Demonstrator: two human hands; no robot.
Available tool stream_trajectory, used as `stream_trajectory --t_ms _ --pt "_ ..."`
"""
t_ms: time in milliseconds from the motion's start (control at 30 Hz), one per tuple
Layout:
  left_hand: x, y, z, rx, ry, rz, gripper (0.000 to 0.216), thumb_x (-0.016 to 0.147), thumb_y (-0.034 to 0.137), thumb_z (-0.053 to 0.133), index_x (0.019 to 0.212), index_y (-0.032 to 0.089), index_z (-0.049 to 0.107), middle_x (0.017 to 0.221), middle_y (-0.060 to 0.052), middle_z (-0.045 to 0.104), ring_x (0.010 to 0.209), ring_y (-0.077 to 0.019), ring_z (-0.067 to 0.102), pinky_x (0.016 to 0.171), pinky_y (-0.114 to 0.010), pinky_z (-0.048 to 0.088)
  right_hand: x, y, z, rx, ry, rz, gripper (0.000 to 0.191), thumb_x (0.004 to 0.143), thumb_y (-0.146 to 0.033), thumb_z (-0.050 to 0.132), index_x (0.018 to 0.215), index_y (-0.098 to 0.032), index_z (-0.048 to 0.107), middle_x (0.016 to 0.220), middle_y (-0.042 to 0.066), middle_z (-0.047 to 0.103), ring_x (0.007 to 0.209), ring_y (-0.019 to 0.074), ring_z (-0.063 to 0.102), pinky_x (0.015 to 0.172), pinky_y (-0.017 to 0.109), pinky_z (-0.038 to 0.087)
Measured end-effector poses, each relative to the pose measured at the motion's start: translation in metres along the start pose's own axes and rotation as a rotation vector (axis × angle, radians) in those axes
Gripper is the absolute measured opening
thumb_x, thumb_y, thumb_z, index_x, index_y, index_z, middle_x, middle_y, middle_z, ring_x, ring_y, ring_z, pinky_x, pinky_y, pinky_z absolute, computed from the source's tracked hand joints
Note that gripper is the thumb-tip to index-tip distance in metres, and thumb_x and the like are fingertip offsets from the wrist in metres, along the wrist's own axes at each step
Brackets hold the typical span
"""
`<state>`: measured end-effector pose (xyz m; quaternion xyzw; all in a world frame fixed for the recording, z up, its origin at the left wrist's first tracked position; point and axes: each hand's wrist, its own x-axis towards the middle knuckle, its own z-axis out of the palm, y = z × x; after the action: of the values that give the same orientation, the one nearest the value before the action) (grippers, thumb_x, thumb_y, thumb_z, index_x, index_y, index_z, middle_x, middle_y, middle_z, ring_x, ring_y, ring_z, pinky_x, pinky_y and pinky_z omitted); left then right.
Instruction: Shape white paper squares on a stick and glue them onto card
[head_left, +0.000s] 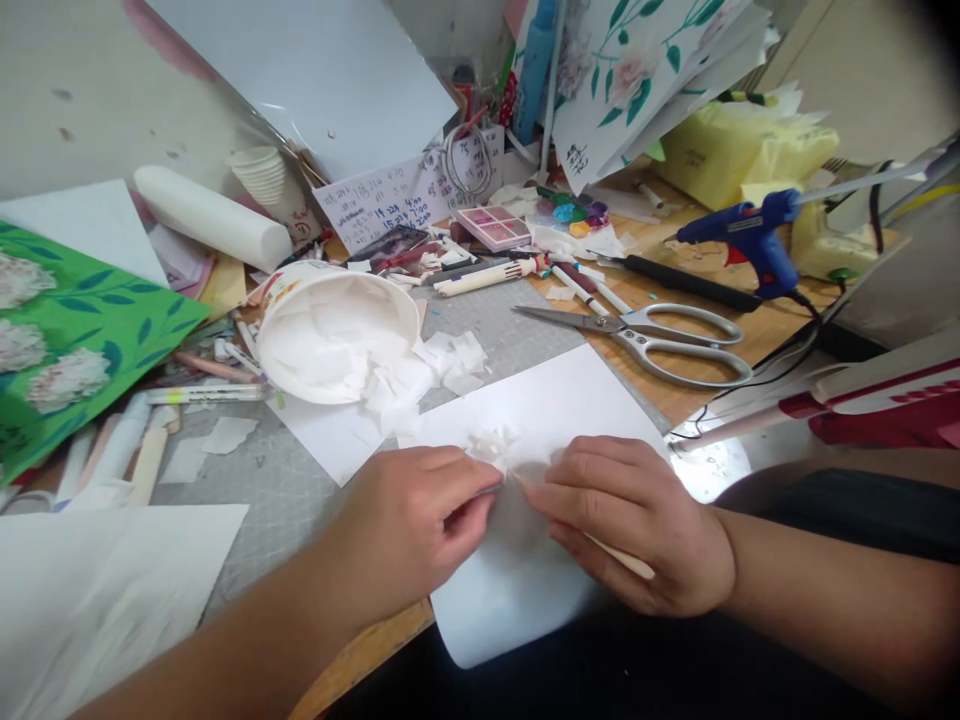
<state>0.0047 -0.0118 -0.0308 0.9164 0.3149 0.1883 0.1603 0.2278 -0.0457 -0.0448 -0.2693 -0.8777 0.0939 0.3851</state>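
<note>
My left hand (427, 505) is closed in a pinch beside a small cluster of white paper petals (491, 440). A thin edge shows at its fingertips, but I cannot make out what it is. My right hand (630, 515) is closed around a slim pale wooden stick (622, 558), whose rear end sticks out below the fingers. Both sets of fingertips nearly meet at the petals, over a white sheet (577, 395) at the table's front edge. Behind the hands, a white paper tub (281, 285) lies tipped, with torn paper pieces (394, 385) spilling out.
Large scissors (637, 335) lie to the right, blades pointing left. A blue glue gun (757, 240) stands behind them, its cord hanging off the edge. Pens, a pink palette (493, 228) and paper cups (262, 180) crowd the back. A green flower painting (90, 340) is at left.
</note>
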Motion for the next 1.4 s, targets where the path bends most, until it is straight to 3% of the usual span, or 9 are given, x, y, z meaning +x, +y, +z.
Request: stream_trajectory --t_ms 267,333,400,567,833,1000,1167,1267,1400 --pt "-0.003 0.002 -0.003 0.037 -0.013 0.014 0.024 0.082 0.009 0.050 0.090 0.018 0.070 0.060 0.001 0.057 0.054 -0.0134 0.052 0.051 -0.027 0.035 0.035 0.020 -0.033 0.116 0.217 0.229 0.022 0.094 -0.018 0.041 0.077 -0.019 0.056 0.075 0.005 0.059 0.074 0.0172 0.059 0.068 0.031 0.047" --pt "-0.004 0.002 -0.003 0.027 -0.016 0.007 0.026 0.082 0.008 0.049 0.092 0.019 0.070 0.061 0.001 0.058 0.054 -0.0137 0.053 0.051 -0.027 0.035 0.053 0.034 -0.035 0.066 0.154 0.307 0.028 0.095 -0.022 0.039 0.072 -0.018 0.055 0.077 0.006 0.059 0.076 0.0177 0.058 0.071 0.032 0.045" --pt "-0.004 0.002 -0.002 0.025 -0.008 0.011 0.027 0.081 0.007 0.048 0.091 0.019 0.070 0.060 0.000 0.057 0.054 -0.0140 0.052 0.051 -0.027 0.035 0.069 0.047 -0.030 -0.009 -0.036 0.443 0.029 0.095 -0.024 0.038 0.074 -0.017 0.057 0.073 0.004 0.059 0.070 0.0160 0.056 0.066 0.029 0.043" --pt "-0.006 0.002 -0.002 0.042 0.007 0.006 0.029 0.079 0.007 0.048 0.091 0.019 0.071 0.059 0.000 0.055 0.054 -0.0153 0.051 0.050 -0.028 0.034 0.093 0.063 -0.001 -0.050 -0.327 0.509 0.011 0.080 -0.014 0.057 0.079 -0.016 0.068 0.075 0.003 0.061 0.066 0.0140 0.054 0.064 0.025 0.038" --pt "-0.006 0.001 -0.002 0.043 -0.012 0.005 0.030 0.080 0.009 0.047 0.092 0.020 0.072 0.060 0.000 0.055 0.054 -0.0155 0.051 0.051 -0.028 0.035 0.108 0.065 0.027 -0.018 -0.295 0.686 0.007 0.068 -0.014 0.059 0.063 -0.015 0.062 0.072 0.003 0.060 0.061 0.0129 0.048 0.056 0.024 0.031" --pt "-0.004 0.001 -0.001 -0.005 -0.003 -0.010 0.027 0.082 0.012 0.049 0.093 0.020 0.072 0.060 0.001 0.057 0.055 -0.0147 0.053 0.052 -0.027 0.036 0.102 0.051 -0.005 0.281 -0.333 0.780 0.006 0.070 -0.021 0.059 0.068 -0.016 0.061 0.056 -0.004 0.052 0.050 0.0083 0.042 0.046 0.021 0.030" --pt "-0.002 0.004 -0.005 -0.044 -0.042 -0.067 0.015 0.083 0.024 0.057 0.078 0.018 0.069 0.059 0.001 0.058 0.054 -0.0137 0.053 0.053 -0.026 0.036 0.082 0.033 -0.034 0.615 -0.505 0.787 0.008 0.068 -0.023 0.064 0.066 -0.015 0.061 0.053 -0.006 0.049 0.048 0.0065 0.042 0.047 0.019 0.034" --pt "-0.001 0.004 -0.007 -0.039 -0.078 -0.094 0.022 0.080 0.033 0.063 0.065 0.017 0.061 0.057 0.002 0.053 0.053 -0.0128 0.049 0.052 -0.026 0.033 0.071 0.024 -0.029 0.499 -0.579 0.733 0.002 0.069 -0.015 0.062 0.067 -0.015 0.064 0.054 -0.006 0.052 0.049 0.0065 0.043 0.047 0.018 0.033" --pt "0.000 0.003 -0.007 -0.066 -0.068 -0.104 0.027 0.080 0.041 0.062 0.067 0.018 0.060 0.057 0.003 0.053 0.051 -0.0115 0.047 0.051 -0.024 0.032 0.063 0.017 -0.010 0.208 -0.450 0.659 0.012 0.066 -0.005 0.057 0.059 -0.015 0.060 0.059 -0.004 0.053 0.054 0.0084 0.044 0.051 0.022 0.032"
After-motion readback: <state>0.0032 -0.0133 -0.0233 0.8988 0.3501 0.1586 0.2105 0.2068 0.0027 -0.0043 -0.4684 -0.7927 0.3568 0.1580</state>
